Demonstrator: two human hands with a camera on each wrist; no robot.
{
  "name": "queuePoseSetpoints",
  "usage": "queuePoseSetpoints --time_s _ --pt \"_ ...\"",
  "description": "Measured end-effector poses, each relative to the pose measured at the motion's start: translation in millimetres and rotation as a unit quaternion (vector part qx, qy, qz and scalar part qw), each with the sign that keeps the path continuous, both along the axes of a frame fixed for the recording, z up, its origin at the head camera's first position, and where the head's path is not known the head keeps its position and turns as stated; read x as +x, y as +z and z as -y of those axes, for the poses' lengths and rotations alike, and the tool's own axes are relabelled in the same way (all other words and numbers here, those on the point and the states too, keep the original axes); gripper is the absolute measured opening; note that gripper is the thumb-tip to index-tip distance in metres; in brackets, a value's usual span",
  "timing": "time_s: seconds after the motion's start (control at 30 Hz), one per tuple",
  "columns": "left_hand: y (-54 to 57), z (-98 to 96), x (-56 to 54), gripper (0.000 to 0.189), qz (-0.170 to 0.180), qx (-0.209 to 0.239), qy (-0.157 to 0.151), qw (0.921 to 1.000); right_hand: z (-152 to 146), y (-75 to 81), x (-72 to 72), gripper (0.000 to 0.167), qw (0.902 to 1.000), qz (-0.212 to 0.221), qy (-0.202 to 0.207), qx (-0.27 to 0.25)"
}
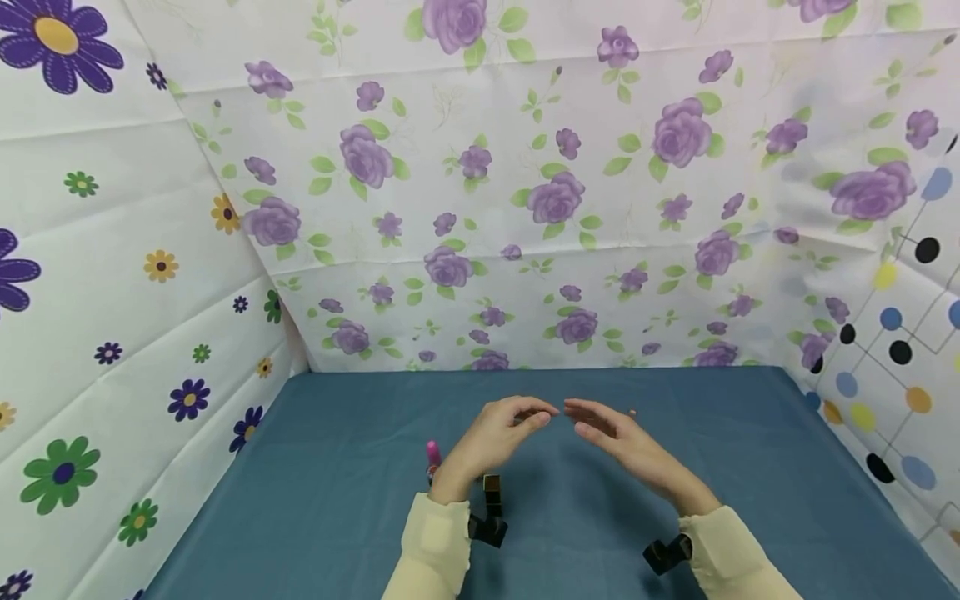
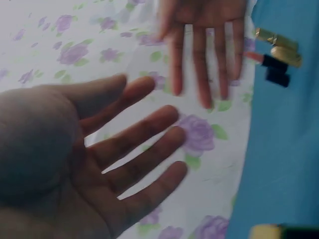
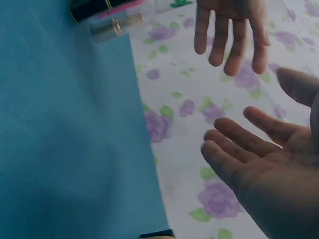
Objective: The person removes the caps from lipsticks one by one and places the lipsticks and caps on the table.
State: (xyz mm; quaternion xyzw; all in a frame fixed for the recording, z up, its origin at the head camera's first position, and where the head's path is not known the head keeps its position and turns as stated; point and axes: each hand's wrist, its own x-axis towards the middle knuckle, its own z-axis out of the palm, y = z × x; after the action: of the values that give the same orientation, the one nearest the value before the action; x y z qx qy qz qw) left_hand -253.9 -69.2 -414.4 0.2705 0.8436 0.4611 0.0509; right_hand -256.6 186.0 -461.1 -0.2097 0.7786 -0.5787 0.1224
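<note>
My left hand [image 1: 491, 442] is raised above the blue table, its fingers extended and slightly bent, holding nothing. Facing it, my right hand [image 1: 637, 454] hangs in the same pose, also holding nothing. Only a small gap separates their fingertips in the head view. Beyond the right hand, a lipstick with a coral tip [image 2: 255, 57] and black base lies beside a gold tube [image 2: 276, 39] and a black cap [image 2: 277, 77]. A bright pink stick [image 1: 433, 452] shows past my left wrist, partly hidden. Near that wrist is a black and gold piece [image 1: 492, 487].
A blue cloth [image 1: 337, 500] covers the table. White flowered sheets [image 1: 480, 208] hang behind and at the left; a dotted sheet [image 1: 900, 400] hangs at the right. In the right wrist view, a black case [image 3: 92, 9] lies by a clear and gold tube [image 3: 117, 29].
</note>
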Motion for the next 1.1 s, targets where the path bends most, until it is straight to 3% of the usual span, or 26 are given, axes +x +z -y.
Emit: queuePoseSetpoints --time_s 0.23,0.43,0.53,0.87,1.1 --pt "13.2 19.3 4.9 0.035 0.032 -0.086 -0.044 0.9948 10.8 -6.3 -0.6 0.065 0.9960 0.048 0.075 -0.005" --pt "14.4 31.8 9.0 0.032 0.036 -0.108 -0.046 0.9924 15.6 -12.2 -2.0 0.077 0.9907 0.078 0.107 -0.032" --pt "13.9 35.3 10.5 0.031 0.039 -0.112 -0.046 0.9919 17.0 -15.1 -1.8 0.078 0.9894 0.085 0.112 -0.034" --pt "8.1 44.3 16.2 0.032 0.100 -0.104 -0.065 0.9875 23.7 -20.8 3.6 0.079 0.9875 0.093 0.124 -0.027" --pt "9.7 44.3 16.7 0.035 0.116 -0.151 -0.060 0.9798 28.0 -23.2 2.7 0.080 0.9864 0.092 0.133 -0.026"
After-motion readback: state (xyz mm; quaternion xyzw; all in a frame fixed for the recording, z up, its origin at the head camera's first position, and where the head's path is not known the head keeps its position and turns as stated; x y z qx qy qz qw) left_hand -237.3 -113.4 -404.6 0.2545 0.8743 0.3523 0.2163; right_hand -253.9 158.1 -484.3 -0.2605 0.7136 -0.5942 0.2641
